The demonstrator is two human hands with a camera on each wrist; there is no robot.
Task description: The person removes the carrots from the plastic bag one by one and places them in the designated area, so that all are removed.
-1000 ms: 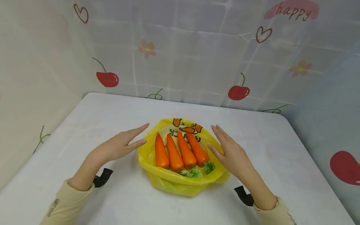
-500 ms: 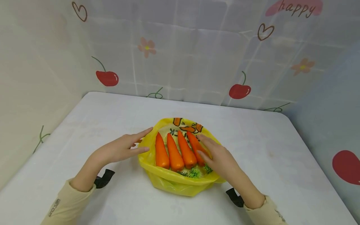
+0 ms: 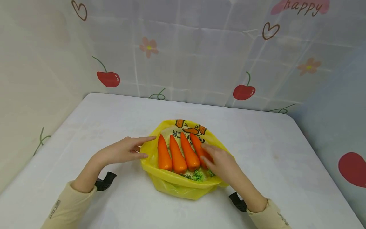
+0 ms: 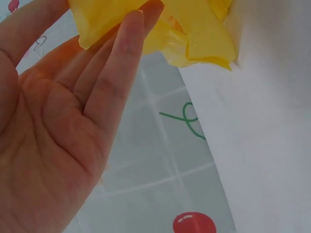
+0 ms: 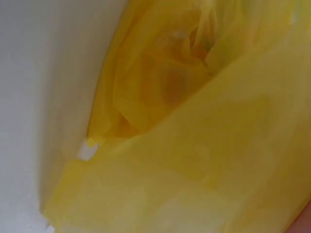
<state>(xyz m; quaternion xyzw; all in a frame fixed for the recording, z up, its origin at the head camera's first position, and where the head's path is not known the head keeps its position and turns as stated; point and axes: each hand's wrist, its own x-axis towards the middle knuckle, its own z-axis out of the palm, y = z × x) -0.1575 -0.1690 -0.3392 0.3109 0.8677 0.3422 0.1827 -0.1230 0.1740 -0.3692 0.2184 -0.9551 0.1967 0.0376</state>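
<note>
A yellow plastic bag [image 3: 174, 187] stands with its mouth wide and its rim folded outward. Inside lie several orange carrots [image 3: 178, 159] side by side, tips away from me, with green frilly tops [image 3: 198, 175] at the near end. My right hand [image 3: 224, 163] reaches over the right rim, its thumb and bent fingers around the rightmost carrot [image 3: 197, 143]. In the right wrist view the bag [image 5: 194, 160] hides most of that hand. My left hand [image 3: 121, 151] is at the left rim, fingers nearly straight; the left wrist view shows its fingertips against the yellow film [image 4: 204, 34].
The bag sits mid-way on a white table [image 3: 114, 108]. Cloth walls [image 3: 188, 57] printed with cherries, flowers and hearts enclose the back and sides. Black straps [image 3: 105, 181] are at both wrists.
My right hand has moved left from outside the bag over the rightmost carrot, and its fingers have bent in. My left hand has come closer to the left rim. The carrots lie as before.
</note>
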